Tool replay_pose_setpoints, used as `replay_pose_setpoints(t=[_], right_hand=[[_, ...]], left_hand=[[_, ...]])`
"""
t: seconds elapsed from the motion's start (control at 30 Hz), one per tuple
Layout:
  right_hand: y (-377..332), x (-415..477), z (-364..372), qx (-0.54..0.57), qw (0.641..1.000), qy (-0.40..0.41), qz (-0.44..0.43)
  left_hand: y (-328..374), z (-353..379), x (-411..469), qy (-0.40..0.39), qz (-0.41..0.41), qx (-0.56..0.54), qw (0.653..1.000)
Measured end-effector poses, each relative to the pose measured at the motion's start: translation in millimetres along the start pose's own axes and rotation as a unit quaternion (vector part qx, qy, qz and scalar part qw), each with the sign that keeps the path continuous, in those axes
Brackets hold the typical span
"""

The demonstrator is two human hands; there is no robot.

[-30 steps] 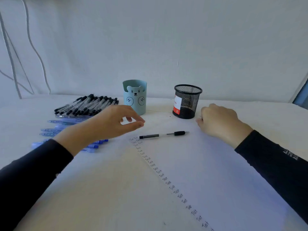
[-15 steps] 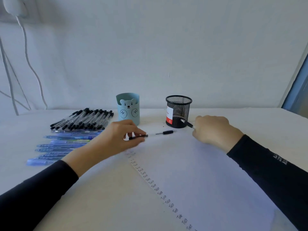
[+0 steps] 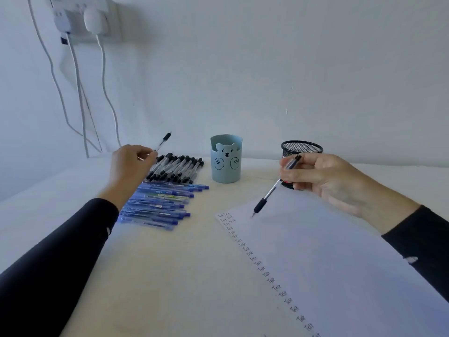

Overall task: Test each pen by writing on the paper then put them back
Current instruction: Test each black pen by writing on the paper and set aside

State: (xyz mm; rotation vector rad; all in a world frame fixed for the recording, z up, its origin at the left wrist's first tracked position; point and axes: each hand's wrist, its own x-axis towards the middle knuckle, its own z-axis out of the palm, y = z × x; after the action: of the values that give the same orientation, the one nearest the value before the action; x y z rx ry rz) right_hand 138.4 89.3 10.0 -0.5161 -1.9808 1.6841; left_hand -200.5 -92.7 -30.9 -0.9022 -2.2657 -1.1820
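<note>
Our left hand (image 3: 132,164), at middle left of the frame, pinches a black-capped pen (image 3: 162,141) between thumb and fingers, just above the pile of black pens (image 3: 178,166). We judge it a tested pen due to be set down there. Our right hand (image 3: 328,181), at middle right, grips a second pen (image 3: 272,193) in curled fingers, its tip down over the upper left corner of the paper (image 3: 340,251). We cannot tell whether the tip touches. A long column of "Test" words (image 3: 255,259) runs down the paper's left edge, and a second column is begun at the top, so we reckon many pens are done. The blue pens (image 3: 158,203) lie in a row on the bench (image 3: 170,276). How many remain untested we cannot tell. The bear cup (image 3: 226,164) and mesh cup (image 3: 302,148) stand behind.
</note>
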Motion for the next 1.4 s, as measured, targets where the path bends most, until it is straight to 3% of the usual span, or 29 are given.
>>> replay_pose_setpoints(t=[0.2,0.37,0.47,0.67,0.8,0.9,1.0,1.1,1.23,1.4], right_hand=[[6.7,-3.3,25.2,0.272,0.957,-0.039,0.097],[0.4,-11.6,45.5,0.227,0.95,-0.106,0.187],[-4.9,-16.1,47.7,0.247,0.943,-0.071,0.212],[-2.4,-12.7,43.5,0.268,0.943,-0.004,0.199],[-1.1,-9.3,45.6,0.23,0.958,-0.011,0.172],[4.5,-6.5,44.2,0.289,0.941,-0.04,0.172],[10.8,-7.2,41.5,0.227,0.947,-0.077,0.213],[12.1,-7.3,44.8,0.174,0.962,-0.102,0.184],[13.6,-3.7,53.9,0.089,0.981,-0.121,0.125],[24.6,7.9,73.2,-0.129,0.99,-0.044,0.044]], left_hand=[[-23.9,-2.4,-2.9,-0.031,-0.069,0.005,0.997],[-23.6,2.6,-2.2,-0.04,-0.057,0.021,0.997],[-25.0,3.7,-2.3,-0.062,-0.054,0.043,0.996],[-29.6,4.8,0.1,-0.067,-0.071,0.061,0.993],[-27.3,3.6,0.2,-0.052,-0.057,0.058,0.995],[-13.6,3.1,1.6,-0.055,-0.009,0.043,0.998],[16.5,9.2,-6.5,-0.124,0.085,0.026,0.988],[53.3,15.1,-26.9,-0.239,0.164,-0.025,0.957],[71.5,21.2,-49.4,-0.379,0.195,-0.036,0.904],[70.9,24.6,-58.0,-0.44,0.206,0.002,0.874]])
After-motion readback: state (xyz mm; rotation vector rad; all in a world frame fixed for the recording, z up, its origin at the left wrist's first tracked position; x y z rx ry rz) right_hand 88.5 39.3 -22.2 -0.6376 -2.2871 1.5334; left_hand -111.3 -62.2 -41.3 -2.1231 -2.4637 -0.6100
